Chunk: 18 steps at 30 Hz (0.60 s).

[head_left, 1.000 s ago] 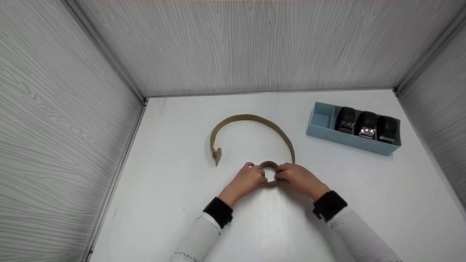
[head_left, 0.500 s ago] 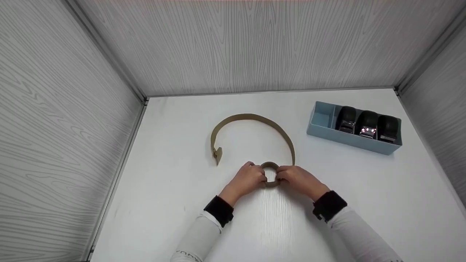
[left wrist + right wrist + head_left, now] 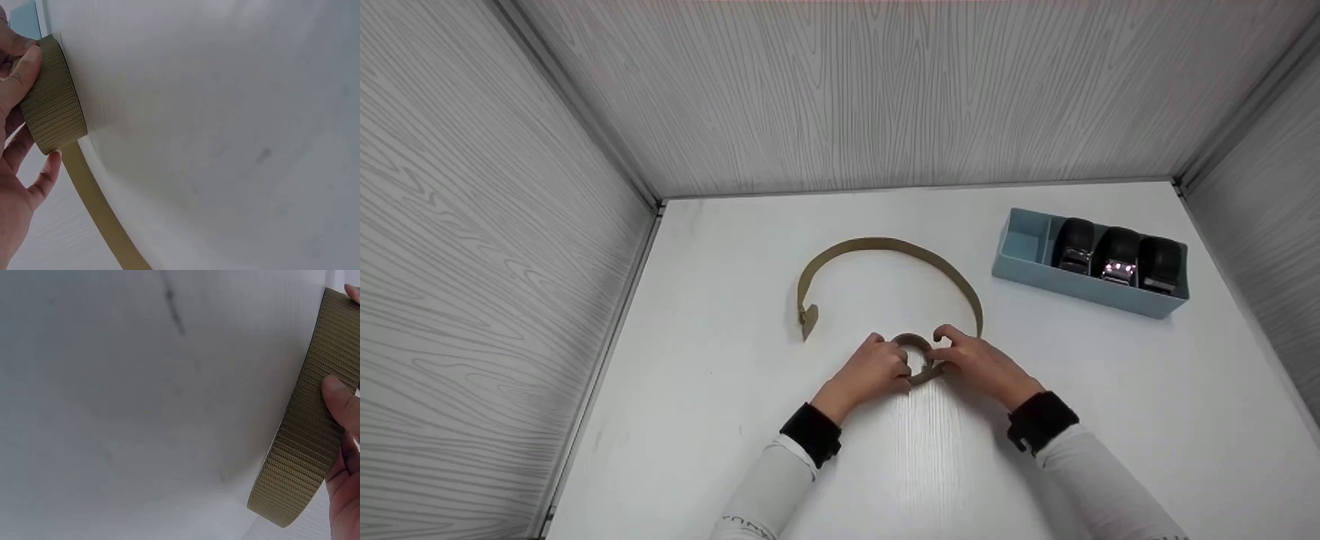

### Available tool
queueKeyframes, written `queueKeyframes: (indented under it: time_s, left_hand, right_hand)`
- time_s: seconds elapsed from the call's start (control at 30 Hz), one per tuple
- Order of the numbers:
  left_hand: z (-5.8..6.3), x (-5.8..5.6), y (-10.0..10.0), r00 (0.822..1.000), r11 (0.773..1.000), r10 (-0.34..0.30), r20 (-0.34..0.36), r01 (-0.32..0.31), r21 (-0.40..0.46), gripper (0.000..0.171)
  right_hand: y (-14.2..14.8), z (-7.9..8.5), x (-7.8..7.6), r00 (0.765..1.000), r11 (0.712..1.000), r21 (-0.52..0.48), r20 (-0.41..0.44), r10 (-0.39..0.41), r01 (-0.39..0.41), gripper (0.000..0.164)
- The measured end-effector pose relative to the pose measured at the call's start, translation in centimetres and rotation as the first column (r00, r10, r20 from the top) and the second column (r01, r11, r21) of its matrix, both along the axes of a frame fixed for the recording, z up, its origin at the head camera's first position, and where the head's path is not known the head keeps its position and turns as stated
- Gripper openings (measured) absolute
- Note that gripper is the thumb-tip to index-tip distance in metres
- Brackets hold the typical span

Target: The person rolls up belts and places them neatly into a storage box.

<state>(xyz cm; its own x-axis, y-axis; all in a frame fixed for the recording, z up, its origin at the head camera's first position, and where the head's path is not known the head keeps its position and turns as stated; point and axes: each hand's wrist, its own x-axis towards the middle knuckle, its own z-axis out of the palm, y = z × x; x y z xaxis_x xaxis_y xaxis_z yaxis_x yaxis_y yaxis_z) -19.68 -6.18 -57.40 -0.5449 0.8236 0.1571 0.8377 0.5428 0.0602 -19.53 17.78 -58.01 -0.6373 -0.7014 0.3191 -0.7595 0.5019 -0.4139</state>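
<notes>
A khaki webbing belt (image 3: 877, 244) is partly wound into a small coil (image 3: 913, 340), standing on its edge on the white table. Its loose length curves round behind the hands and ends at a folded pointed piece (image 3: 808, 321) on the left. My left hand (image 3: 871, 369) grips the coil's left side, fingers curled round it. My right hand (image 3: 981, 367) pinches the belt at the coil's right side, one finger lifted away. In the right wrist view the right thumb (image 3: 340, 402) presses on the ribbed webbing (image 3: 304, 422). The left wrist view shows the coil (image 3: 53, 98) between fingers.
A light blue divided box (image 3: 1080, 289) stands at the back right. Three rolled black belts (image 3: 1119, 247) with shiny buckles sit in its compartments. Grey wood-grain panels (image 3: 840, 97) rise at the back and on both sides of the white table (image 3: 697, 300).
A finger of my right hand has lifted off the coil. The belt's loose arc has shifted to the right near that hand, and the coil's front edge now slants. My left hand is almost still.
</notes>
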Motion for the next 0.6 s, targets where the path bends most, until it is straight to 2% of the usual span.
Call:
queueKeyframes:
  time_s: [0.07, 0.1, 0.2, 0.3, 0.33, 0.4, 0.5, 0.6]
  left_hand:
    - [-0.1, -0.1, -0.2, 1.0, 1.0, -0.007, -0.005, 0.007, 0.009, 0.01]
    - [-0.1, -0.1, -0.3, 1.0, 1.0, -0.007, -0.012, 0.007, 0.01, 0.008]
    - [-0.3, -0.2, -0.5, 0.996, 1.0, 0.003, -0.091, -0.003, 0.0, 0.005]
    - [-0.4, -0.1, -0.5, 0.976, 0.999, 0.033, -0.215, -0.041, -0.035, 0.008]
    - [-0.4, 0.0, -0.5, 0.967, 0.997, 0.046, -0.252, -0.059, -0.044, 0.009]
    - [-0.5, 0.2, -0.4, 0.954, 0.995, 0.07, -0.291, -0.089, -0.052, 0.011]
    - [-0.5, 0.6, -0.2, 0.956, 0.994, 0.085, -0.28, -0.101, -0.042, 0.01]
    - [-0.3, 1.1, 0.1, 0.967, 0.994, 0.081, -0.243, -0.095, -0.047, 0.01]
  right_hand:
    - [-0.2, -0.1, -0.1, 1.0, 0.999, -0.026, -0.018, 0.019, -0.019, 0.014]
    - [-0.3, -0.1, -0.1, 1.0, 0.998, -0.054, 0.014, 0.019, -0.018, 0.014]
    - [-0.6, -0.1, -0.1, 0.999, 0.996, -0.077, 0.006, 0.049, -0.049, 0.017]
    - [-1.0, -0.2, 0.0, 0.997, 0.997, -0.045, -0.039, 0.061, -0.062, 0.021]
    - [-1.1, -0.2, 0.1, 0.993, 0.998, -0.016, -0.094, 0.066, -0.068, 0.019]
    - [-1.3, -0.3, 0.2, 0.99, 0.999, 0.011, -0.13, 0.053, -0.052, 0.017]
    - [-1.7, -0.2, 0.5, 0.99, 0.999, 0.018, -0.134, 0.04, -0.038, 0.015]
    - [-1.9, 0.0, 0.8, 0.997, 0.999, 0.009, -0.07, 0.039, -0.038, 0.014]
